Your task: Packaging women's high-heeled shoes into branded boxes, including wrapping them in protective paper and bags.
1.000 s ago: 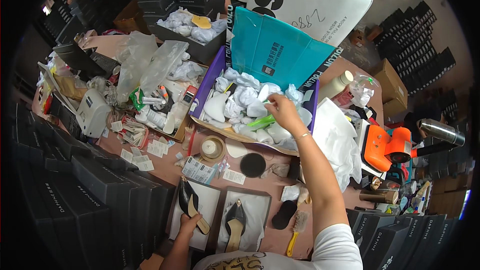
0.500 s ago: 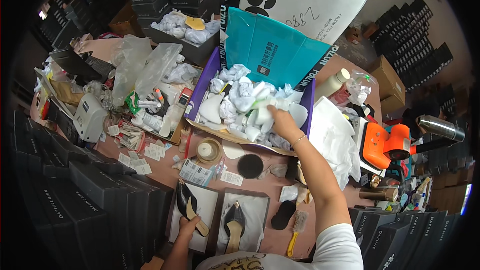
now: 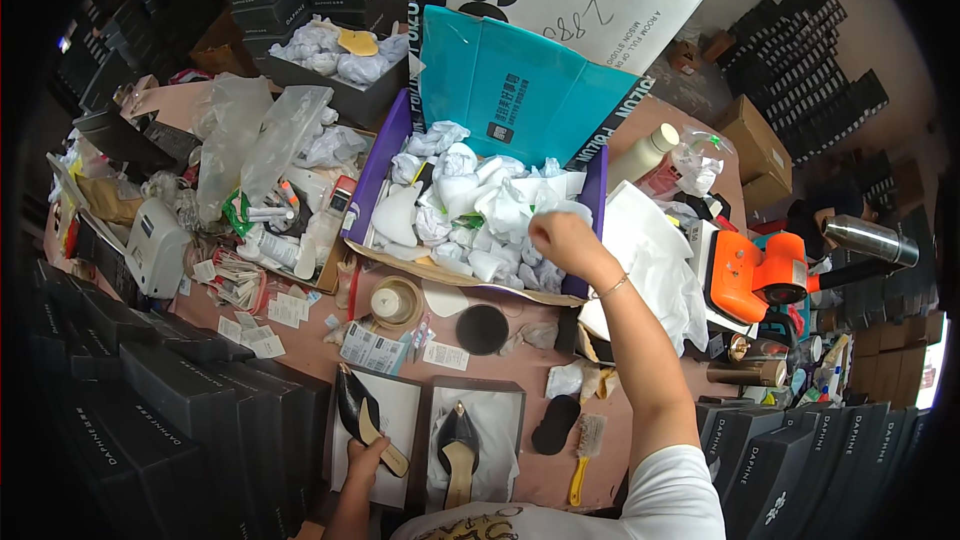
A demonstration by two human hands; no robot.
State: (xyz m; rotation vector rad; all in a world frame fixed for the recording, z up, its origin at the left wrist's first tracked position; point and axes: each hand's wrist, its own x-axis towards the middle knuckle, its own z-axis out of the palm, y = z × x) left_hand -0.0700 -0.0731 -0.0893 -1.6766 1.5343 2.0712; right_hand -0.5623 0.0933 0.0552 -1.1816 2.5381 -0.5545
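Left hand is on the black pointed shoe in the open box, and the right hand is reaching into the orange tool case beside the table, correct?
Not quite. The head view shows the right hand in the purple-sided cardboard box of crumpled white tissue paper, not in the orange tool case, which lies untouched further right. The left hand is indeed on the black pointed shoe in the open box.

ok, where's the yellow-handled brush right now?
In the head view the yellow-handled brush lies low and right of centre on the table, just right of a black insole and left of the person's right forearm.
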